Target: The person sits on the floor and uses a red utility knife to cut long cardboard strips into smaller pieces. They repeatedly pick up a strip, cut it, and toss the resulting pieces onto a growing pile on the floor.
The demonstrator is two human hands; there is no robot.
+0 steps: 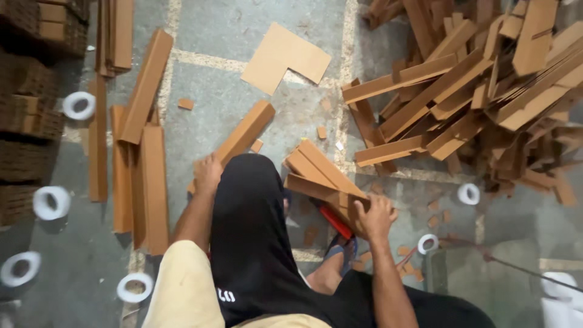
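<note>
Heap of cardboard strips, right: unsorted. Laid-out strips, left: few. Folded strip bundle, by the knee: clasped by right hand. Single strip: gripped by left hand. Tape rolls: scattered.

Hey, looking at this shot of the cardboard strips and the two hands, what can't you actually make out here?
Head view:
- Left hand: its fingers are hidden behind the raised knee, so its grip on the long strip is unclear.
- Red object: mostly covered by the folded strips in the right hand.
- Stacked corrugated sheets: cut off by the left edge.
- White roll: cut off by the right edge, blurred.
</note>
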